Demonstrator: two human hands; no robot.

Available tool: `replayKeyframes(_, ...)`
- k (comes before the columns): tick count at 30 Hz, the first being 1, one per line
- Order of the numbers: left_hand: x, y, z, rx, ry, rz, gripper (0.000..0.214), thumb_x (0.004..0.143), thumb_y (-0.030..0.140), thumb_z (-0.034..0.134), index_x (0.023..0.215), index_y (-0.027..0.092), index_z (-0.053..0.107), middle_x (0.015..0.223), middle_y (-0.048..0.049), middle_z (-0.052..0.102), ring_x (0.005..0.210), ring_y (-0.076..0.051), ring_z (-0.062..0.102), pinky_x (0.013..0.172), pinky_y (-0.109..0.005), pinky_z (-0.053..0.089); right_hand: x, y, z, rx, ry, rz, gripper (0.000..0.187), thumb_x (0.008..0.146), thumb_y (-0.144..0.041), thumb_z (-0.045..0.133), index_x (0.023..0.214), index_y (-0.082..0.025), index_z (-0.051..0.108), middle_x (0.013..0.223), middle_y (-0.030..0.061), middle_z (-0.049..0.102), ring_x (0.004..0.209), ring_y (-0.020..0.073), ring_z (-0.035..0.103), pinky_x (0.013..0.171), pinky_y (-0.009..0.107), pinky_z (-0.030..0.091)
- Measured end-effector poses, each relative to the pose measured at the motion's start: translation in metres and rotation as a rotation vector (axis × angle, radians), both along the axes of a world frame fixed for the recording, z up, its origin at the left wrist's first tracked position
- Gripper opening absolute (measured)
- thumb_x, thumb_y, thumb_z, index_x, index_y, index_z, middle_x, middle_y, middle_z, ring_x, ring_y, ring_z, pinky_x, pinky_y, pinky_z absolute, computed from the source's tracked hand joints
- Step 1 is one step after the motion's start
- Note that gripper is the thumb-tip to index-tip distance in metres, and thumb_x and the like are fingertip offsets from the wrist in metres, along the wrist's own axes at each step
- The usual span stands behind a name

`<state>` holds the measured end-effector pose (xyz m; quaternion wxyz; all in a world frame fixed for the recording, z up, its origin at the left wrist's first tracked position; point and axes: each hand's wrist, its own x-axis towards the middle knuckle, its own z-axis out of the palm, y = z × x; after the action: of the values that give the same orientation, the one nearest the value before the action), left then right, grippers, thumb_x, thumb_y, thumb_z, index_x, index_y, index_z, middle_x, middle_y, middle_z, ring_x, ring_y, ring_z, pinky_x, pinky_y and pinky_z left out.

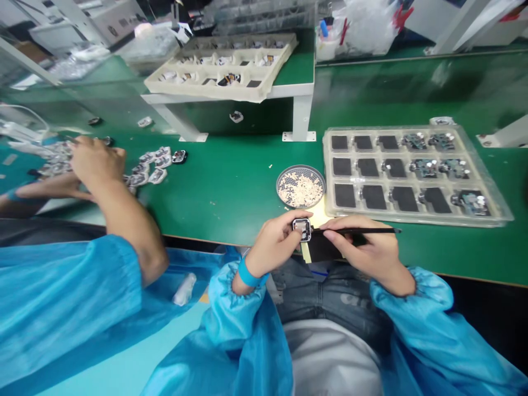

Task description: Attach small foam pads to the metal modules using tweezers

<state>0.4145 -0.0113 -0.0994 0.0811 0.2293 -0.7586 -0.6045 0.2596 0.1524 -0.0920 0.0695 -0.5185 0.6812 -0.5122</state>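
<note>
In the head view, my left hand point(273, 243) pinches a small squarish watch case point(306, 223) with a pale rim and parts inside, at the table's front edge. My right hand point(369, 250) is closed around slim black tweezers point(381, 231), whose tip reaches the case's right side. Below them is a dark flat pad point(324, 250) with a yellowish strip point(306, 253) at its left. Just beyond my hands sits a round grey dish point(281, 200) holding many small cream-coloured pieces point(301, 188).
To the right lies a clear compartment tray point(412, 218) with black pads and small circuit boards. A cream tray point(206, 91) rests on a raised shelf point(304, 113). At left, a co-worker's hands point(97, 162) work beside several watch cases point(157, 176) on the green table point(231, 192).
</note>
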Motion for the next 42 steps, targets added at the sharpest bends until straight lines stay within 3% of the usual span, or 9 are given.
replayKeyframes(8, 0.0, 0.002, -0.001, -0.02, 0.014, 0.001, 0.042, 0.092, 0.019, 0.054, 0.131, 0.024, 0.066, 0.085, -0.0015, 0.069, 0.061, -0.01, 0.058, 0.056, -0.02, 0.046, -0.001, 0.003, -0.004, 0.091, -0.075, -0.027, 0.011, 0.089, -0.026, 0.075, 0.099, -0.023, 0.076, 0.094, 0.0014, 0.077, 0.067, 0.0103, 0.069, 0.061, 0.023, 0.056)
replayKeyframes(15, 0.0, -0.001, 0.003, 0.103, 0.017, -0.017, 0.037, 0.094, 0.027, 0.061, 0.13, 0.022, 0.067, 0.091, -0.0054, 0.07, 0.066, -0.012, 0.059, 0.059, -0.022, 0.05, -0.01, 0.009, 0.0, 0.097, -0.398, 0.2, 0.006, 0.089, -0.022, 0.075, 0.094, -0.021, 0.071, 0.101, 0.0028, 0.077, 0.096, 0.0169, 0.075, 0.09, 0.031, 0.064)
replayKeyframes(17, -0.001, -0.002, 0.004, 0.165, 0.044, -0.024, 0.038, 0.093, 0.027, 0.062, 0.131, 0.02, 0.066, 0.095, -0.0065, 0.069, 0.07, -0.012, 0.061, 0.06, -0.021, 0.052, -0.008, 0.005, 0.002, 0.037, -0.392, 0.168, 0.009, 0.088, -0.021, 0.076, 0.096, -0.022, 0.071, 0.101, 0.0027, 0.077, 0.095, 0.0169, 0.076, 0.091, 0.033, 0.064)
replayKeyframes(20, -0.003, -0.003, 0.005, 0.262, 0.092, -0.021, 0.038, 0.091, 0.026, 0.065, 0.128, 0.018, 0.063, 0.103, -0.0081, 0.068, 0.075, -0.013, 0.063, 0.061, -0.021, 0.054, 0.0, -0.009, 0.006, -0.039, -0.212, 0.053, 0.013, 0.088, -0.02, 0.077, 0.1, -0.022, 0.073, 0.1, 0.0025, 0.077, 0.095, 0.0161, 0.075, 0.092, 0.031, 0.062)
replayKeyframes(24, -0.003, -0.004, 0.005, 0.317, 0.129, -0.029, 0.034, 0.089, 0.023, 0.066, 0.122, 0.017, 0.062, 0.104, -0.0078, 0.067, 0.079, -0.013, 0.063, 0.062, -0.02, 0.057, 0.009, -0.024, 0.008, -0.049, -0.022, 0.019, 0.014, 0.089, -0.023, 0.075, 0.104, -0.021, 0.075, 0.102, 0.0031, 0.078, 0.094, 0.0151, 0.075, 0.084, 0.026, 0.063)
replayKeyframes(27, -0.004, -0.004, 0.003, 0.311, 0.149, -0.034, 0.033, 0.09, 0.021, 0.064, 0.122, 0.016, 0.062, 0.1, -0.0069, 0.066, 0.079, -0.013, 0.063, 0.063, -0.02, 0.058, 0.011, -0.027, 0.008, -0.062, -0.006, 0.005, 0.016, 0.088, -0.023, 0.077, 0.104, -0.021, 0.075, 0.101, 0.0021, 0.078, 0.091, 0.0135, 0.075, 0.076, 0.022, 0.062)
replayKeyframes(34, -0.004, -0.003, -0.002, 0.248, 0.15, -0.018, 0.034, 0.091, 0.019, 0.06, 0.125, 0.017, 0.063, 0.1, -0.0067, 0.069, 0.073, -0.012, 0.064, 0.062, -0.02, 0.057, 0.012, -0.025, 0.007, -0.051, -0.014, -0.009, 0.015, 0.088, -0.021, 0.077, 0.103, -0.023, 0.075, 0.101, -0.0005, 0.078, 0.09, 0.0113, 0.075, 0.074, 0.02, 0.06)
replayKeyframes(38, -0.004, -0.003, -0.002, 0.226, 0.147, -0.021, 0.034, 0.092, 0.02, 0.06, 0.126, 0.018, 0.065, 0.101, -0.0069, 0.07, 0.075, -0.013, 0.065, 0.063, -0.021, 0.058, 0.014, -0.028, 0.008, -0.036, -0.093, -0.061, 0.007, 0.089, -0.022, 0.076, 0.096, -0.021, 0.076, 0.097, 0.001, 0.077, 0.087, 0.0126, 0.074, 0.073, 0.022, 0.059)
replayKeyframes(42, -0.003, -0.002, -0.002, 0.218, 0.137, -0.017, 0.035, 0.093, 0.022, 0.061, 0.127, 0.019, 0.066, 0.096, -0.0063, 0.071, 0.08, -0.015, 0.067, 0.064, -0.021, 0.058, 0.015, -0.032, 0.01, 0.0, -0.325, -0.099, 0.013, 0.087, -0.03, 0.078, 0.094, -0.019, 0.074, 0.086, 0.0026, 0.075, 0.072, 0.0128, 0.072, 0.067, 0.025, 0.059)
